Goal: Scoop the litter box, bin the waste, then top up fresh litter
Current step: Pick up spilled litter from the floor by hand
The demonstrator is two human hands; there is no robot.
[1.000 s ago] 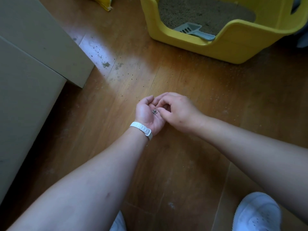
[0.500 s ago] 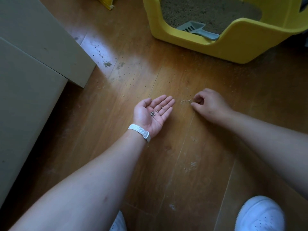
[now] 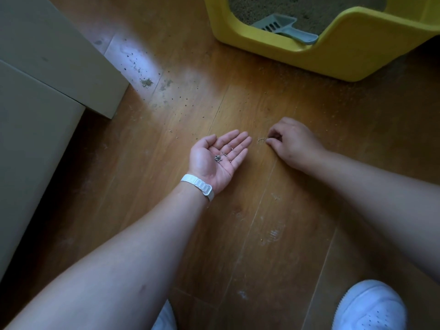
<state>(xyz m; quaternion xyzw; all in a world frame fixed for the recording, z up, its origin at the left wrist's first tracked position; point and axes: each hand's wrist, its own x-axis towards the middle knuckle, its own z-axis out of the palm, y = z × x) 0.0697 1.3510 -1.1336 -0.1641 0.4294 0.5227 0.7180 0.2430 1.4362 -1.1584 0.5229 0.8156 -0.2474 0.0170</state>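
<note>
Stray litter grains (image 3: 261,140) lie on the floor (image 3: 250,96), short of the far yellow litter box (image 3: 333,60). The right hand (image 3: 294,144) curls its fingers beside them, pinch unclear; best bunch them, then drop into the flat, upturned left hand (image 3: 219,158).

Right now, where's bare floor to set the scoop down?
Barest: the dim strip between cardboard box and left forearm, and the boards between both forearms near the white shoe. Crowded: spilled litter from the box corner to the litter box and by the right hand.
</note>
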